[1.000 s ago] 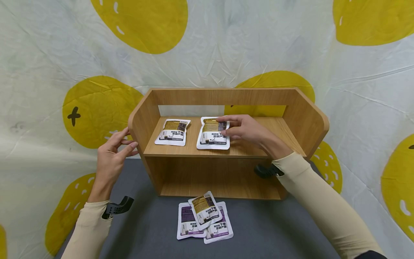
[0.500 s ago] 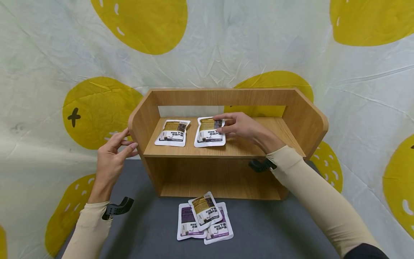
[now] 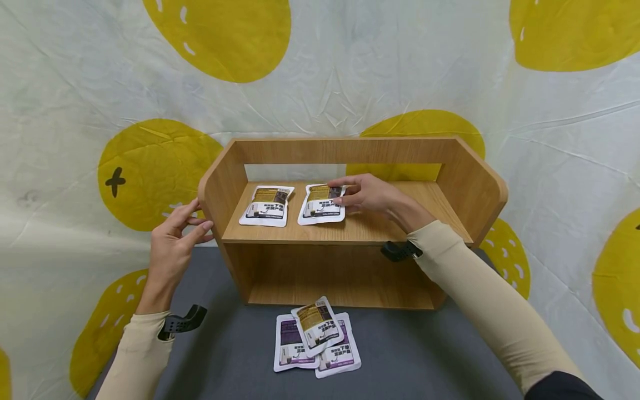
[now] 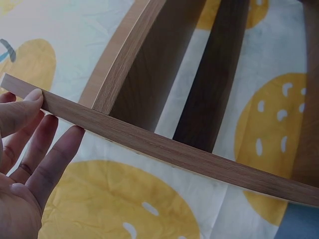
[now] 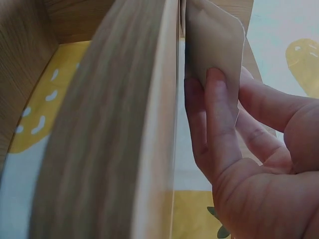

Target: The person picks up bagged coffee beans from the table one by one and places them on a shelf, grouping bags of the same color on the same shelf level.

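My right hand [image 3: 367, 195] pinches the right edge of a brown-and-white pouch [image 3: 318, 208] over the upper board of a wooden shelf [image 3: 345, 149]. In the right wrist view this pouch [image 5: 214, 45] shows its plain back, with fingers behind it and the thumb at its edge. A matching pouch [image 3: 268, 206] lies to its left on the same board, a gap between them. My left hand [image 3: 172, 244] holds the shelf's left side panel. In the left wrist view the thumb and fingers of the left hand [image 4: 30, 154] lie on either side of the panel's edge [image 4: 149, 142].
In front of the shelf, on the grey tabletop [image 3: 225, 355], lies a small pile: a brown-and-white pouch [image 3: 318, 326] on top of two purple-and-white pouches [image 3: 339, 355]. The shelf's lower compartment [image 3: 340, 275] opens toward me. Behind hangs a white cloth [image 3: 325, 100] with yellow shapes.
My right hand has moved slightly left with the pouch, whose front end has shifted back and down toward the board. The left hand and the pile stay put.
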Tool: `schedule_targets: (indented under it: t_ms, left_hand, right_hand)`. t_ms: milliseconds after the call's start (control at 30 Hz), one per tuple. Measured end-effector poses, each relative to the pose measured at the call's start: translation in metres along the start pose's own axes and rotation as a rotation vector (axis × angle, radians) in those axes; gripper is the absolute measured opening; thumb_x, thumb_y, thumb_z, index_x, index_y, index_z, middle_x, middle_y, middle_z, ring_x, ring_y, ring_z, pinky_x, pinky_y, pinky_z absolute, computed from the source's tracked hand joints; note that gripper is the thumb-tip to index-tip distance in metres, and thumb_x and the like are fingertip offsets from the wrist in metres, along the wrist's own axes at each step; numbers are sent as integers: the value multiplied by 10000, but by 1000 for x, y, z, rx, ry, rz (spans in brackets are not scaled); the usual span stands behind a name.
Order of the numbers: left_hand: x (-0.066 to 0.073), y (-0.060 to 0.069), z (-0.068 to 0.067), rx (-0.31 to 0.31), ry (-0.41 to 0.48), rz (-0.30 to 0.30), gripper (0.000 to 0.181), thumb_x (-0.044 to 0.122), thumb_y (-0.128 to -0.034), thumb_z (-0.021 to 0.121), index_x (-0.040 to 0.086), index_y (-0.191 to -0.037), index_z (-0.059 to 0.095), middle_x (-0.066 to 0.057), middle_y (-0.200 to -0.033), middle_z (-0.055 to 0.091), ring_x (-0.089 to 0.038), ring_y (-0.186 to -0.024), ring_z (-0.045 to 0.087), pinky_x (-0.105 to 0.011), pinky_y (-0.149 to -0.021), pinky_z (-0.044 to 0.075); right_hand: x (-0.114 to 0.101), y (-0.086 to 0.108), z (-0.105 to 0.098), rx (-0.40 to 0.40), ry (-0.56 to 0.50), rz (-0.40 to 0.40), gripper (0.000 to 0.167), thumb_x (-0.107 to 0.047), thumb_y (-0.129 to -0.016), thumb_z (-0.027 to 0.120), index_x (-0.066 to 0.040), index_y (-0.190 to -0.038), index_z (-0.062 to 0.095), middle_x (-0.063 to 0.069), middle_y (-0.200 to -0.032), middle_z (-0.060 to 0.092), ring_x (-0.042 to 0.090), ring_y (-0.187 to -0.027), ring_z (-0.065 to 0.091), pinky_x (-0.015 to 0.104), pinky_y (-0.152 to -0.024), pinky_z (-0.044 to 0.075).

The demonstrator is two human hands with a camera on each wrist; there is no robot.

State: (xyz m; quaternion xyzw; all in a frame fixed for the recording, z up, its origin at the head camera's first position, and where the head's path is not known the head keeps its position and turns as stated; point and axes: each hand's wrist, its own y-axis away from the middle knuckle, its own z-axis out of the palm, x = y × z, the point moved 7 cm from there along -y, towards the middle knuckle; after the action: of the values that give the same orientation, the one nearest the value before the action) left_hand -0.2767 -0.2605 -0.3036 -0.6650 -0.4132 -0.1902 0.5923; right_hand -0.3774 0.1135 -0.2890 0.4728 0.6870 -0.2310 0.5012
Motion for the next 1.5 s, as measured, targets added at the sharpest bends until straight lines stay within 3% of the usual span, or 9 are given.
schedule_targets:
  t_ms: [333, 700, 1000, 1300, 1500]
  left_hand:
    - [0, -1, 0, 4, 4, 5, 598, -98, -904, 688, 150, -1439, 589, -28, -1264, 605, -123, -937, 664, -267, -704, 630]
    - [1, 0, 0, 6, 6, 14, 600, -109, -898, 688, 138, -1436, 591, -24, -1256, 609, -117, -932, 666, -271, -702, 630]
    - [1, 1, 1, 5, -1, 8, 606, -99, -900, 692, 159, -1439, 588, -16, -1251, 605, -117, -936, 669, -270, -695, 630]
    - [1, 2, 2, 4, -4, 11, 607, -95, -900, 693, 167, -1438, 590, -15, -1252, 607, -119, -940, 671, -270, -700, 630]
    - [1, 2, 2, 2, -7, 11, 601, -81, -907, 692, 175, -1440, 587, -19, -1260, 605, -120, -948, 671, -270, -708, 631]
  right_hand:
    - [1, -4, 1, -1, 21, 5, 532, -106, -979, 685, -141, -1489, 538, 196, -1424, 563, 250, -1162, 618, 352, -972, 593]
    - [1, -3, -4, 67, 163, -28, 654, -178, -914, 780, -115, -1506, 507, 220, -1430, 540, 292, -1191, 595, 410, -1042, 546]
    - [1, 9, -8, 106, 136, -47, 622, -150, -902, 792, -66, -1465, 543, 214, -1386, 557, 343, -1209, 589, 374, -961, 600]
    - [0, 25, -12, 127, 98, -92, 607, -91, -917, 763, -25, -1470, 521, 238, -1343, 550, 365, -1179, 596, 410, -956, 606]
    - [0, 37, -13, 162, 140, -106, 587, -109, -925, 758, -54, -1465, 534, 184, -1260, 590, 298, -1080, 624, 295, -887, 603]
